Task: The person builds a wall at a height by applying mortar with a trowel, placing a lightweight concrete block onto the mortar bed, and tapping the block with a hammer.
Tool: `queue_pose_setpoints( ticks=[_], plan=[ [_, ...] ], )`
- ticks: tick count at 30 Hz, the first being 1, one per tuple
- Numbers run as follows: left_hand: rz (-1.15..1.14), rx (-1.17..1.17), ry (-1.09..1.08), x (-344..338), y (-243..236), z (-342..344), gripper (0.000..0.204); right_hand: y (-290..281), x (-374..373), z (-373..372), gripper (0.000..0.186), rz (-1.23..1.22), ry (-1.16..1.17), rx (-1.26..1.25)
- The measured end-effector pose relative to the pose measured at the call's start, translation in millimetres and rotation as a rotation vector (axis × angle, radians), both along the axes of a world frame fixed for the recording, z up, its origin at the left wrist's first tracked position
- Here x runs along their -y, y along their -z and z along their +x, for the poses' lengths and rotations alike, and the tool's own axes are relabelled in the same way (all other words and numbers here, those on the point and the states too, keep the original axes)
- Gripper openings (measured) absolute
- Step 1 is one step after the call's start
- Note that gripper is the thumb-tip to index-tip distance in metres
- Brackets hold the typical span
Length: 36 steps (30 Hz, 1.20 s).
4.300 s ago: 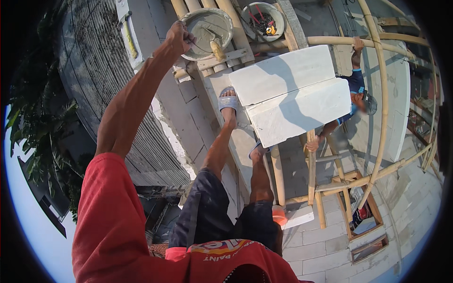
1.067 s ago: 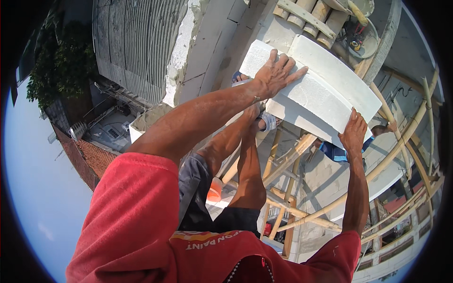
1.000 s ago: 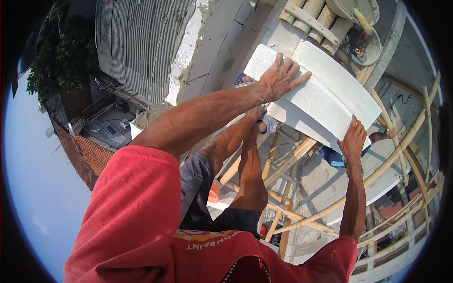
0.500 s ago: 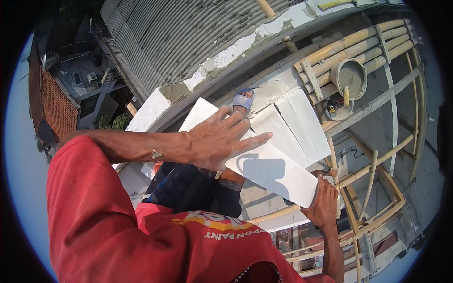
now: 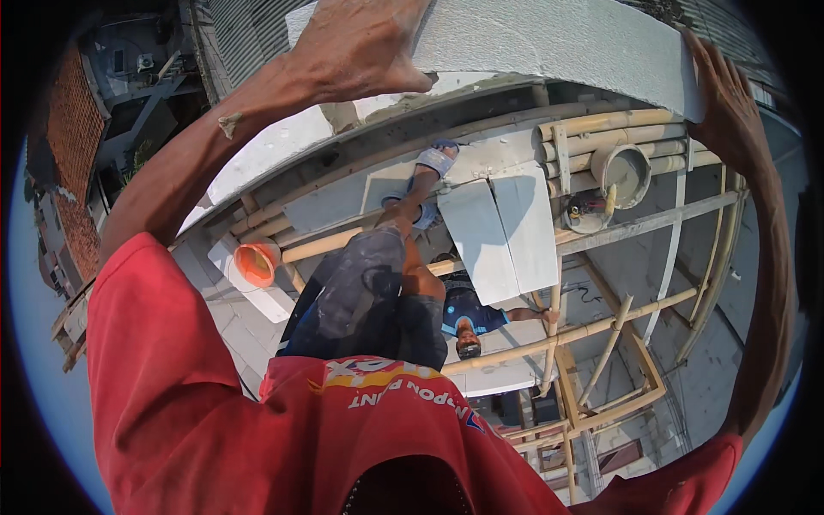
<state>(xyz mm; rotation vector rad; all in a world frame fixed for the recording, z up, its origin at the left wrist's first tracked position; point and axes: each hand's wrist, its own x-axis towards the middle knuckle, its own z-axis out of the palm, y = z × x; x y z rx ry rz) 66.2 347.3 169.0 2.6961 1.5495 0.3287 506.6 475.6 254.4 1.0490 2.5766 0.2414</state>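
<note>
A long white aerated concrete block (image 5: 558, 51) is raised across the top of the view, held between both hands. My left hand (image 5: 365, 47) grips it near its left end, with the thumb along the lower edge; the upper fingers are cut off by the frame. At the other end my right hand (image 5: 725, 107) presses its palm and fingers against the end face. Below the raised block, two more white blocks (image 5: 489, 240) lie side by side beside my sandalled foot (image 5: 438, 159).
A bucket of grey mortar (image 5: 622, 176) and a small tub of tools (image 5: 588, 213) stand by bamboo poles (image 5: 609, 120). An orange bucket (image 5: 257, 262) is at left. Another person (image 5: 468, 318) is below, a hand on the bamboo frame. A part-plastered white wall edge (image 5: 266, 154) runs behind.
Both hands have lifted the block from in front of my body up and away to the top of the view. The other person below, the orange bucket and my legs now show.
</note>
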Motion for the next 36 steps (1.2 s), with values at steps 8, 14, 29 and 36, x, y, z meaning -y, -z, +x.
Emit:
queue_pose_setpoints(
  ticks=[8,14,29,36],
  plan=[
    [-0.066,-0.032,-0.103,-15.0,42.9,-32.6,0.123,80.2,-132.7,-54.1,0.132,0.047,-0.255,0.006],
    [-0.134,-0.036,-0.150,-6.2,80.1,-38.6,0.123,139.9,-117.2,-75.4,0.133,-0.018,-0.215,0.042],
    [-0.323,-0.044,-0.264,31.3,156.7,-49.5,0.122,274.9,-79.7,-71.0,0.123,-0.226,-0.244,0.026],
    [-0.371,-0.038,-0.308,43.6,176.2,-53.0,0.121,288.7,-39.7,-47.2,0.113,-0.293,-0.140,0.024]
  ],
)
